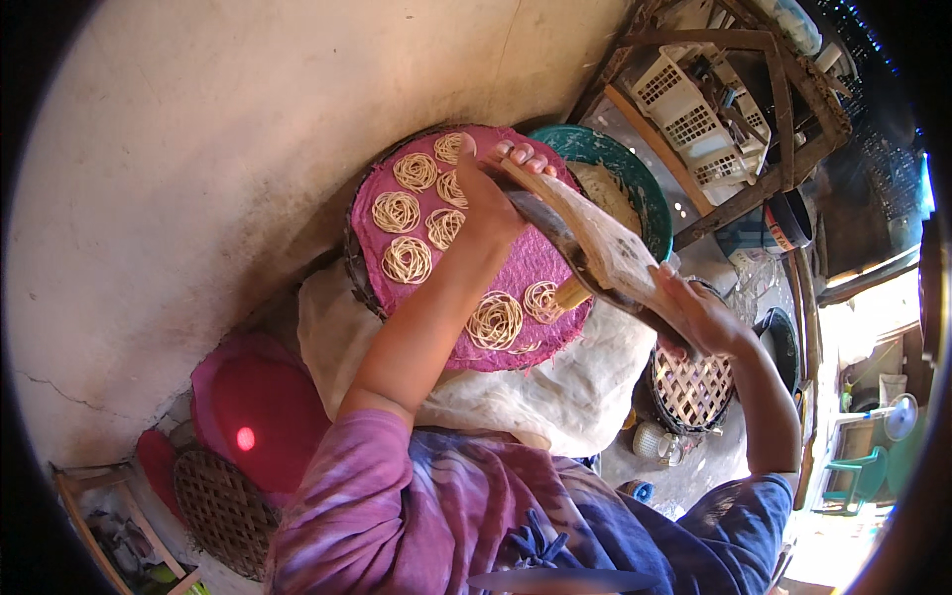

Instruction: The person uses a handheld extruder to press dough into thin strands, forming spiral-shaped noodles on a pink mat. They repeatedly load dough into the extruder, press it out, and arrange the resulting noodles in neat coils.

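Observation:
My left hand [493,193] grips the far-left end of a long wooden hand press [615,248], fingers curled over its top. At the press's near-right end, my right hand [699,312] is closed round it. The press is held slanting over a round tray covered with pink cloth [511,263]. A brass-coloured cylinder [572,294] sticks out under the middle of the press. Directly beside that cylinder lies a small dough-strand coil [541,302]. Several pale coils of thin strands [406,260] sit on the cloth, the largest coil [494,320] near its front edge. My left hand and forearm hide part of the tray.
Behind the press stands a green basin [654,198] with pale dough or flour inside. White cloth [466,407] lies under the tray. A woven basket [694,392] and a jar [652,441] are at the right. Left are red cloth [263,416] and a woven tray [223,511].

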